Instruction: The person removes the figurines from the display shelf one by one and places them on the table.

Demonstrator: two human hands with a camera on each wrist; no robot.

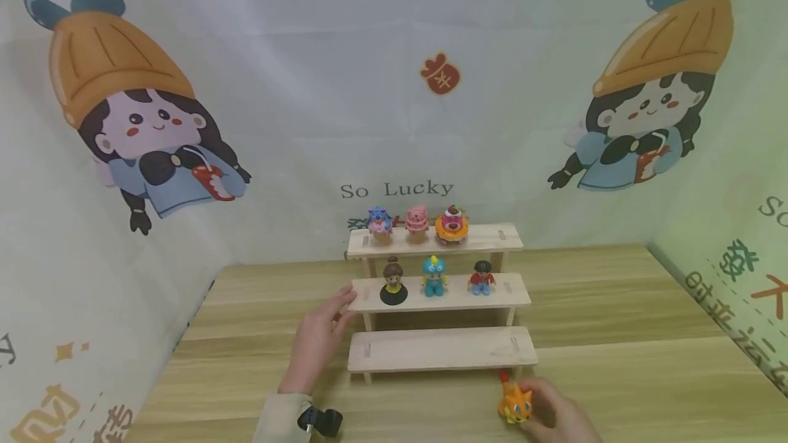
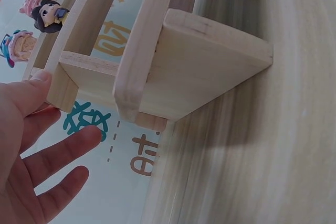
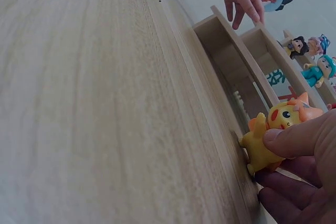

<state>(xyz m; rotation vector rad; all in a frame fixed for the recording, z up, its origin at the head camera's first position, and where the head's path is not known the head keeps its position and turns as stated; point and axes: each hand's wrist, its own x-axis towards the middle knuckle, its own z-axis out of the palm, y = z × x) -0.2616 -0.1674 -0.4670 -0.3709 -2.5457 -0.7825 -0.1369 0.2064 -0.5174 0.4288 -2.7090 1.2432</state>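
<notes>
A three-step wooden display stand (image 1: 440, 348) stands on the table. My left hand (image 1: 320, 337) holds the left end of its middle step, thumb and index finger at the board's edge and the other fingers spread, as the left wrist view shows. My right hand (image 1: 557, 412) grips an orange-yellow cartoon figurine (image 1: 516, 405) with a red tail tip, in front of the bottom step's right end. In the right wrist view the thumb presses the figurine (image 3: 260, 148) from one side, fingers behind it. Its feet are close to the table; contact cannot be told.
On the middle step stand a brown-haired figurine (image 1: 392, 280) on a black base, a teal-hatted figurine (image 1: 434, 277) and a red-jacketed figurine (image 1: 482, 279). The top step bears a blue figurine (image 1: 380, 224), a pink figurine (image 1: 416, 224) and a round orange figurine (image 1: 452, 226). A printed cloth (image 1: 295, 122) hangs behind.
</notes>
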